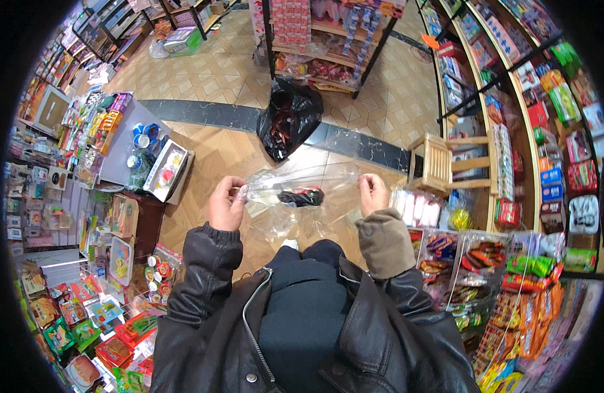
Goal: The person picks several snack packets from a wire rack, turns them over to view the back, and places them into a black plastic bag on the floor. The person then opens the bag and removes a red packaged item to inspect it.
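Note:
A clear plastic bag (302,179) is stretched sideways in front of my body, its top edge pulled between both hands. My left hand (226,204) pinches one end of it between thumb and fingers. At the other end, my right hand (374,194) grips the film near its corner. A small black bundle (302,197) with some red on it shows through the lower part of the bag; whether it lies inside or behind the film I cannot tell. Beyond the bag, a black plastic bag (288,120) stands on the floor with its mouth partly open and dark red things inside.
A wooden chair (434,159) stands at the right by stocked shelves (515,118). Snack packets (483,258) hang in clear pockets nearby. On the left are a counter (117,157) and a white box (167,169). A display rack (326,44) stands ahead on the tiled floor (208,73).

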{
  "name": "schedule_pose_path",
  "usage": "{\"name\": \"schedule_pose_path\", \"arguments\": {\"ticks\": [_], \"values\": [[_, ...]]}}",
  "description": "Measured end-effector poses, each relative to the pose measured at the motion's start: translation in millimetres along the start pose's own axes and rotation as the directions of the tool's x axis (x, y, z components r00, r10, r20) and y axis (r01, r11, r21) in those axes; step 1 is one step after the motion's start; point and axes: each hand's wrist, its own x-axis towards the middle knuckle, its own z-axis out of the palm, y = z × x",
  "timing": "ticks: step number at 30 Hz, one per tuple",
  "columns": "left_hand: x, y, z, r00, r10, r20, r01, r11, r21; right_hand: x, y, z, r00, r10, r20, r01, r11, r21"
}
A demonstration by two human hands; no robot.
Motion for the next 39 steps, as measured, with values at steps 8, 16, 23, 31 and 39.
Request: {"name": "schedule_pose_path", "arguments": {"ticks": [8, 16, 23, 31, 39], "values": [[88.0, -8.4, 38.8, 0.987, -0.123, -0.106, 0.088, 0.954, -0.286, 45.3, -13.2, 96.9, 0.754, -0.248, 0.608, 0.28, 0.959, 0.044], [168.9, 2.7, 38.1, 0.922, -0.132, -0.365, 0.089, 0.987, -0.133, 145.2, -30.9, 170.9, 0.23, -0.382, 0.895, 0.176, 0.921, 0.348], [202.0, 5.3, -1.8, 0.848, -0.287, -0.446, 0.296, 0.954, -0.05, 205.9, 18.6, 226.7, 0.454, -0.01, 0.891, 0.027, 1.0, -0.002], [263.6, -56.1, -40.8, 0.996, 0.052, -0.071, -0.037, 0.98, 0.196, 252.4, 95.0, 286.6, 0.543, 0.172, 0.822, -0.352, 0.935, 0.037], [334.8, -183.0, -17.5, 0.959, -0.037, -0.28, 0.19, 0.817, 0.545, 249.2, 232.7, 300.9, 0.552, 0.524, 0.649, -0.553, 0.812, -0.185]]}}
